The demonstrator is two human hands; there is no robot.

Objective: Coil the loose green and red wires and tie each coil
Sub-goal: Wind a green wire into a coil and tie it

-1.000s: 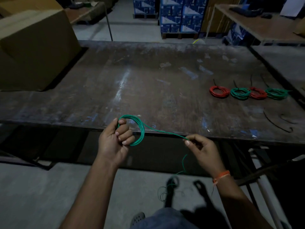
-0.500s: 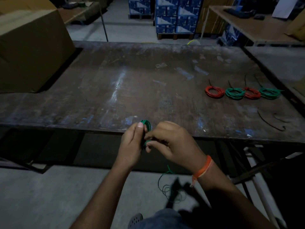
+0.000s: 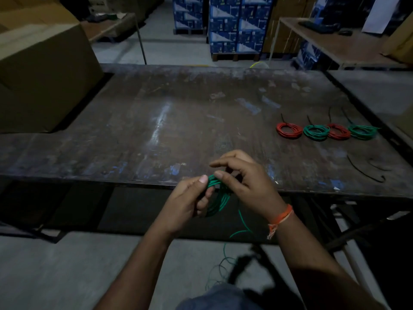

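1. A bundle of green wire [image 3: 218, 196] is held just off the near edge of the table [image 3: 156, 130], right between the two hands, so it hangs in the air and isn't resting on the top.
2. The bundle is gripped by the left hand [image 3: 186, 203], with the thumb laid on top of the loops and the fingers curled round from below.
3. The top of the same bundle is pinched by the right hand [image 3: 244, 183]; its thumb and a bent finger are closed on the strands, while the index finger is stuck out loosely above. Exactly which strand is being pinched can't really be made out, it's pretty dim there.
4. An orange wristband [image 3: 280, 218] is worn on the right wrist.
5. A loose tail of the green wire is seen trailing down from the bundle to the floor [image 3: 67, 271], where a few slack loops are piled near a dark, blurry shape.
6. Four finished coils [image 3: 327, 132] are laid in a row on the far right of the table, well apart from the hands: red, green, red, green, each touching or nearly touching the next, each with a thin black tie sticking up.
7. A couple of spare black ties [image 3: 366, 172] are left lying nearer the right edge.
8. A big cardboard box [image 3: 42, 72] is parked on the left side.
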